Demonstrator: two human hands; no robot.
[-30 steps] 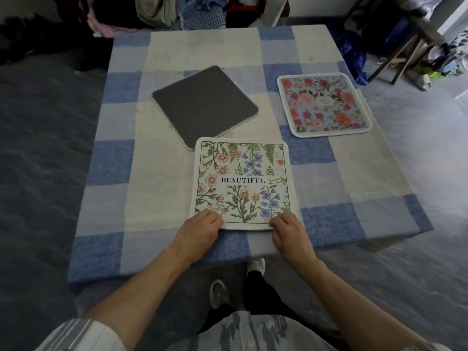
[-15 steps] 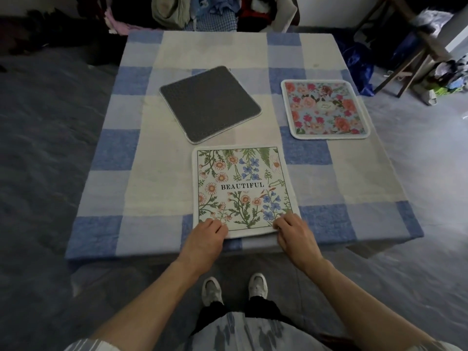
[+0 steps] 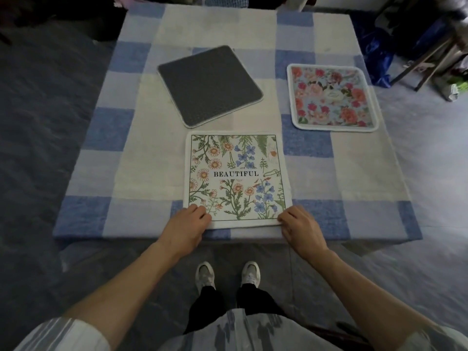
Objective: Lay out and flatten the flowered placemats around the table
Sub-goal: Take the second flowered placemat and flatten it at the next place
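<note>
Your left hand and right hand each pinch a near corner of the BEAUTIFUL placemat; it lies straight ahead between them, equally near both.

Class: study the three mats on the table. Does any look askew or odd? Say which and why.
The grey mat, far centre, lies rotated against the checked cloth and shows no flowers, likely face down. The BEAUTIFUL mat and pink mat lie square.

Single wide-angle view from the wearer's head, facing forward and steeply down across the near edge of the table; close, with nearly the whole tabletop and the shoes in frame.
</note>
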